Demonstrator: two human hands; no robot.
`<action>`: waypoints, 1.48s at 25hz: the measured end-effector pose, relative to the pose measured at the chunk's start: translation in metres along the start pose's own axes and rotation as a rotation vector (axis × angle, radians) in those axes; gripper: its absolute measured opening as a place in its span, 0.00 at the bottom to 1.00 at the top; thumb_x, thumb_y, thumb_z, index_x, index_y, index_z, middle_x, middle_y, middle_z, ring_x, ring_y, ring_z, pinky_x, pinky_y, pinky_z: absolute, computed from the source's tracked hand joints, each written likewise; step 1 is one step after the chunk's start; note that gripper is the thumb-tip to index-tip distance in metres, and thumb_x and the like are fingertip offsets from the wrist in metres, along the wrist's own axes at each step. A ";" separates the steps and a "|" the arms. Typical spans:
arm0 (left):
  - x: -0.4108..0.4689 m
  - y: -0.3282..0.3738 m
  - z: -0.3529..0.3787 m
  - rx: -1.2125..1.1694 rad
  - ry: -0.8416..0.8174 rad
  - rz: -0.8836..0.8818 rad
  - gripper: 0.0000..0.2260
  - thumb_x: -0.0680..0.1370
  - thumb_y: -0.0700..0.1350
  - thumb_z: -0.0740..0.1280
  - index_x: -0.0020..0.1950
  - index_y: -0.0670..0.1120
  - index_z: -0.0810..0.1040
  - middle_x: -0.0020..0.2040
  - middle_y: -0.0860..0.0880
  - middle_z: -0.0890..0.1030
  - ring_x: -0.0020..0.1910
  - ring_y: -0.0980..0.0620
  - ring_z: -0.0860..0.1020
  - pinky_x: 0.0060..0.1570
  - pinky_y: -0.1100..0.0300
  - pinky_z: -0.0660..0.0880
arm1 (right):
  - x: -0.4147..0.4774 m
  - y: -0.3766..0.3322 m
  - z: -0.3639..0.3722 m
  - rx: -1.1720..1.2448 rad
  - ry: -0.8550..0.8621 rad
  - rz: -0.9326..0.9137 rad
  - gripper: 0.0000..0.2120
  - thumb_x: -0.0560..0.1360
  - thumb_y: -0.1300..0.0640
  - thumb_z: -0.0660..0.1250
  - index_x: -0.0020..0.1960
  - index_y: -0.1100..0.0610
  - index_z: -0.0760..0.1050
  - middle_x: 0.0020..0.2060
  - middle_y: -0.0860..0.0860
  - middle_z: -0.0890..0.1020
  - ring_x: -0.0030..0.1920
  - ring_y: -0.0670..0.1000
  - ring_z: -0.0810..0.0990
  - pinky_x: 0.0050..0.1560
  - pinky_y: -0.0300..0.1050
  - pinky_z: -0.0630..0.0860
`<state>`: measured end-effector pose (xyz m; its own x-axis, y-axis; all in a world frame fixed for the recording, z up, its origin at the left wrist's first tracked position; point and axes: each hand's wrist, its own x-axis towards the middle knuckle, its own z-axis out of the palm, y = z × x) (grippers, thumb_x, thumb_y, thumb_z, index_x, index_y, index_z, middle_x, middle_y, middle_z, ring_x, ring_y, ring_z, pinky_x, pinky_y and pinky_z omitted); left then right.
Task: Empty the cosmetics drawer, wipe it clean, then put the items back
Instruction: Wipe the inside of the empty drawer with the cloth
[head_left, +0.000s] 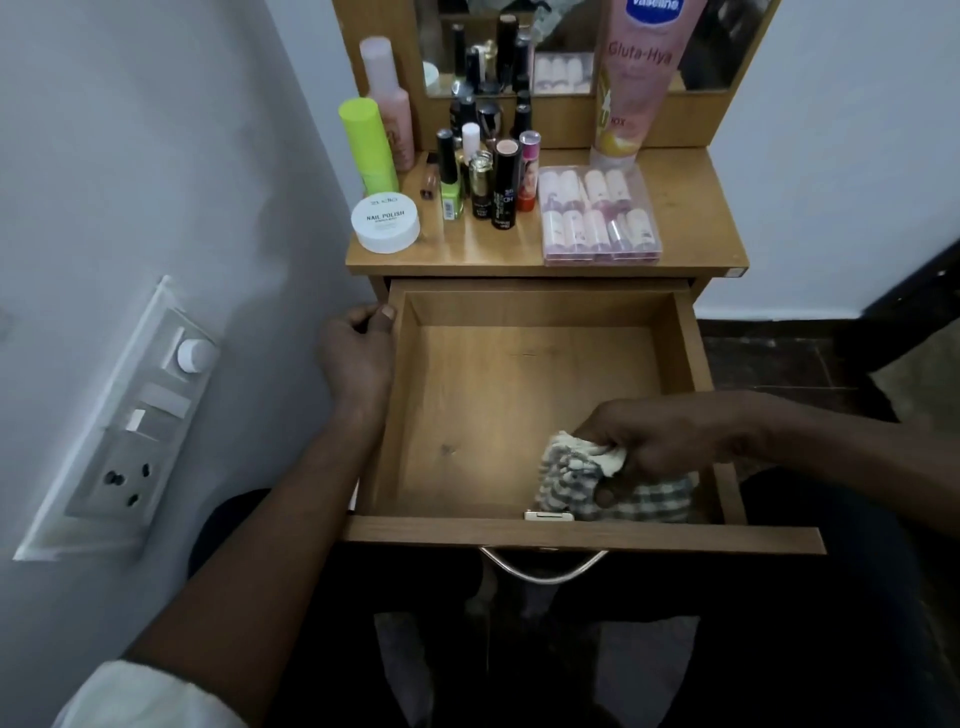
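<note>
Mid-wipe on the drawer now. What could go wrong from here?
The left hand grips the drawer at its back corner; a push inward could pinch it. Bottles crowd the tabletop just above, so jolting could topple them. The cloth in the right hand might snag the lock.

The tall pink tube (641, 78) at the far right of the table (691, 228) reads "Vaseline" on a blue badge and "Gluta-Hya" below it. The round white tub (385, 224) at the near left reads "NAIL POLISH"; the smaller print on its lid is too blurred to read.
</note>
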<state>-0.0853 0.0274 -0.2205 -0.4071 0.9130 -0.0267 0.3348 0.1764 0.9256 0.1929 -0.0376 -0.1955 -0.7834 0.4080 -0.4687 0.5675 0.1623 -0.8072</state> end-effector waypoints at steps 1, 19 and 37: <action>0.000 0.001 -0.001 -0.010 0.001 -0.011 0.07 0.79 0.44 0.67 0.48 0.48 0.86 0.41 0.56 0.84 0.40 0.61 0.82 0.42 0.63 0.77 | 0.010 -0.003 0.002 0.022 0.017 -0.010 0.06 0.75 0.63 0.72 0.53 0.61 0.81 0.48 0.53 0.85 0.48 0.51 0.84 0.50 0.52 0.81; 0.001 -0.003 -0.003 -0.132 -0.009 -0.050 0.08 0.78 0.43 0.68 0.43 0.52 0.85 0.38 0.54 0.86 0.37 0.59 0.83 0.39 0.65 0.78 | 0.044 -0.036 -0.003 -0.018 -0.008 0.088 0.06 0.74 0.61 0.73 0.51 0.58 0.81 0.46 0.52 0.86 0.44 0.50 0.85 0.45 0.44 0.82; 0.037 -0.027 -0.039 -0.546 -0.558 -0.543 0.07 0.78 0.39 0.67 0.48 0.43 0.86 0.31 0.48 0.81 0.26 0.56 0.76 0.29 0.63 0.77 | 0.121 -0.075 0.027 -0.972 0.578 -0.647 0.17 0.76 0.63 0.68 0.64 0.61 0.77 0.62 0.58 0.79 0.56 0.57 0.76 0.49 0.52 0.76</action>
<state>-0.1429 0.0422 -0.2321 0.1220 0.8257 -0.5507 -0.2819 0.5608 0.7785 0.0484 -0.0246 -0.2018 -0.8984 0.2975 0.3230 0.2712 0.9544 -0.1248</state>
